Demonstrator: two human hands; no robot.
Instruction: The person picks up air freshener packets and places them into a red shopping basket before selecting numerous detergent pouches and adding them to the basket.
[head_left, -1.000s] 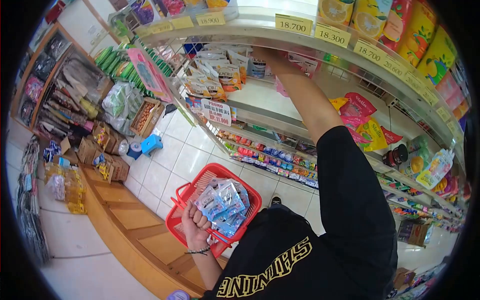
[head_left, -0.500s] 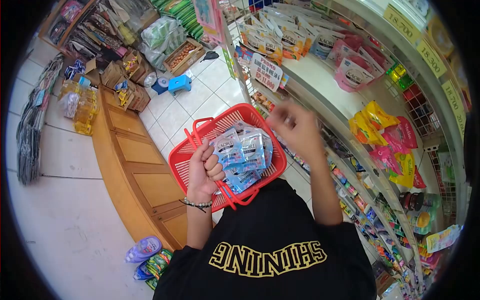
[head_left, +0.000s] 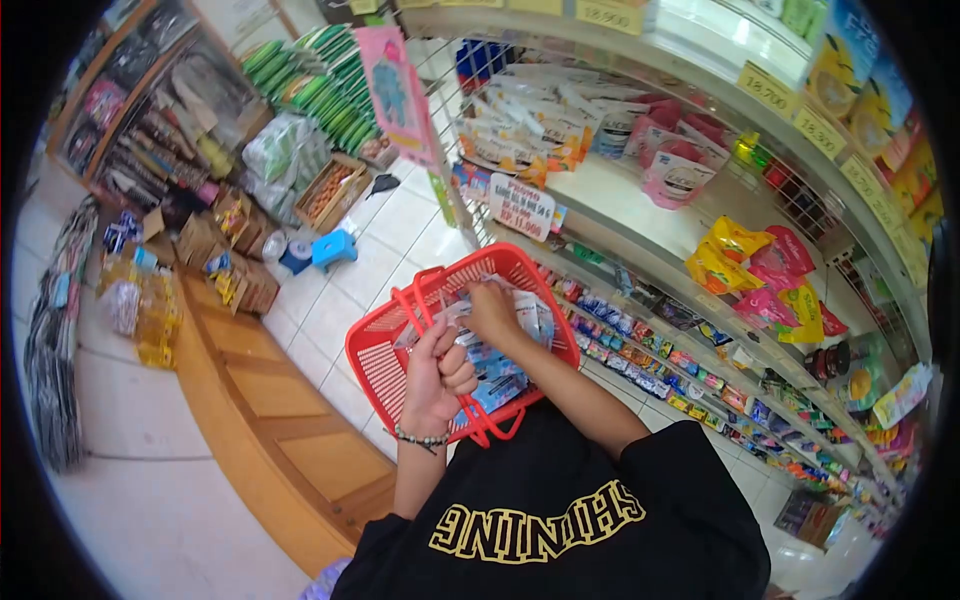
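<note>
in the basket point(head_left: 378, 368), the right hand point(head_left: 492, 312) partly hides packets point(head_left: 497, 388).

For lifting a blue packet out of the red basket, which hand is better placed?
Right, I judge. The right hand is down inside the red basket, at the blue packets, while the left hand is closed around the basket handles and is probably needed to steady it.

We see that the packets point(head_left: 497, 388) lie in the basket point(head_left: 376, 368), the counter point(head_left: 262, 420) is at its left, and the shelves point(head_left: 600, 192) are at its right.
</note>
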